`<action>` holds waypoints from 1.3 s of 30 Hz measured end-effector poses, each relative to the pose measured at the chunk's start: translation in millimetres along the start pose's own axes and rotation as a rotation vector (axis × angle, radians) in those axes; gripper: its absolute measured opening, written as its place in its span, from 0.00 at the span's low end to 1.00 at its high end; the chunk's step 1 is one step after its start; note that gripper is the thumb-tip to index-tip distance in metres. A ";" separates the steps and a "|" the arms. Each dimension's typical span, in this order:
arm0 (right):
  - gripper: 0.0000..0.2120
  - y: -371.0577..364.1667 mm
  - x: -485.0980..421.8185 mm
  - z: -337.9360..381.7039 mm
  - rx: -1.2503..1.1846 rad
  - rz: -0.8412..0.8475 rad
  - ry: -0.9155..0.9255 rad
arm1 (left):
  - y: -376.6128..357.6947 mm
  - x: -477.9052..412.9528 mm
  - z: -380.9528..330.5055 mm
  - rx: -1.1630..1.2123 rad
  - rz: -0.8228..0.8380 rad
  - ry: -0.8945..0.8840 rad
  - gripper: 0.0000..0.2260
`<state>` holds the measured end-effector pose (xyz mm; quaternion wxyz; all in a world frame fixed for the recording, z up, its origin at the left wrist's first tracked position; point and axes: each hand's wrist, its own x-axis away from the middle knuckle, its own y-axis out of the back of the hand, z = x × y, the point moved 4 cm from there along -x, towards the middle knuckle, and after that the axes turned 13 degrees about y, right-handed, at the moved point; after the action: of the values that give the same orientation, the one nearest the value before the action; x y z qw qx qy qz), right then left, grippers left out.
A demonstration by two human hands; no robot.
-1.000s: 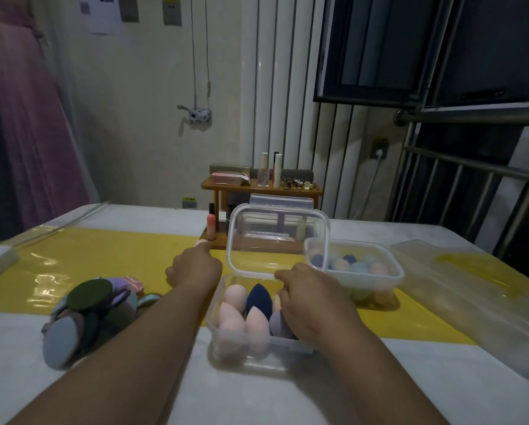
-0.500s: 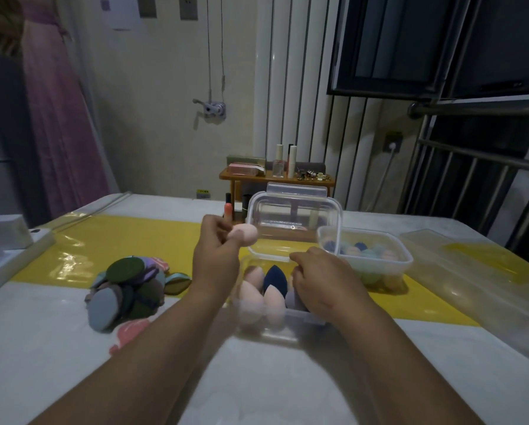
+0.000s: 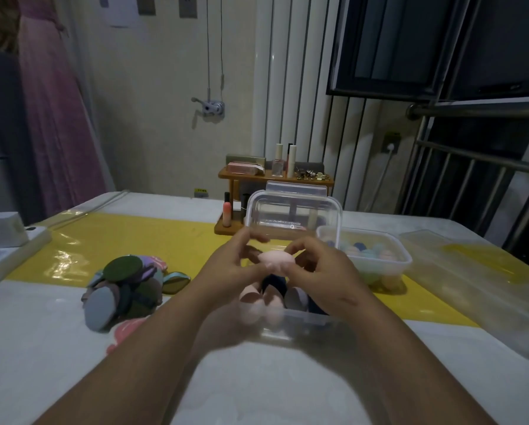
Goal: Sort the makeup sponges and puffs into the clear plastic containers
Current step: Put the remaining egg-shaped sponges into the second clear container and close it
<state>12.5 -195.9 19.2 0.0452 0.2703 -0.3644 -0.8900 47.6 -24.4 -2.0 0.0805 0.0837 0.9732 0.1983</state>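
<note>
A pale pink egg-shaped sponge [image 3: 277, 261] hangs above the near clear container [image 3: 300, 320], pinched from both sides. My left hand [image 3: 232, 268] holds its left end and my right hand [image 3: 321, 271] holds its right end. Under the hands the container holds several pink sponges [image 3: 252, 302] and a dark blue one [image 3: 274, 285]; its hinged lid [image 3: 293, 213] stands upright behind. A second clear container [image 3: 385, 265] at the right holds blue, teal and pink sponges. A heap of flat round puffs [image 3: 125, 286] in dark green, grey and purple lies on the table at the left.
A small wooden rack [image 3: 275, 179] with cosmetic bottles stands behind the lid. A long clear lid or tray [image 3: 483, 289] lies at the right edge. A white box [image 3: 5, 243] sits far left. A yellow runner [image 3: 128, 240] crosses the white table.
The left hand brought the pink sponge from beside the lid to above the container. The right hand left the container's sponges and took hold of the sponge's other end.
</note>
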 end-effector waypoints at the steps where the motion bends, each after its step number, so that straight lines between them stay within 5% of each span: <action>1: 0.06 1.5 0.2 -1.3 -0.036 -0.023 -0.005 | 1.6 1.0 -1.6 -0.036 -0.023 -0.022 0.16; 6: 0.08 3.1 2.4 -4.6 -0.130 -0.082 -0.052 | 11.9 9.5 -17.1 -0.155 -0.111 -0.252 0.03; 11: 0.03 3.1 1.5 -8.6 -0.135 -0.115 -0.053 | 1.7 10.8 -12.4 -0.394 0.128 -0.157 0.06; 17: 0.06 3.6 2.4 -5.7 -0.163 -0.113 0.005 | 2.0 11.5 -7.9 -0.585 0.144 -0.068 0.04; 24: 0.06 -1.0 4.0 -1.7 -0.073 0.154 0.075 | -2.4 6.0 -5.3 -0.528 0.147 0.036 0.19; 39: 0.05 -7.1 0.1 1.4 0.045 0.393 0.061 | -4.7 5.0 -8.3 -0.596 0.184 0.067 0.20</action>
<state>12.6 -189.9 15.2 0.2228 0.2216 -0.4286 -0.8471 40.6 -30.7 3.1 0.0512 0.1373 0.8627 0.4841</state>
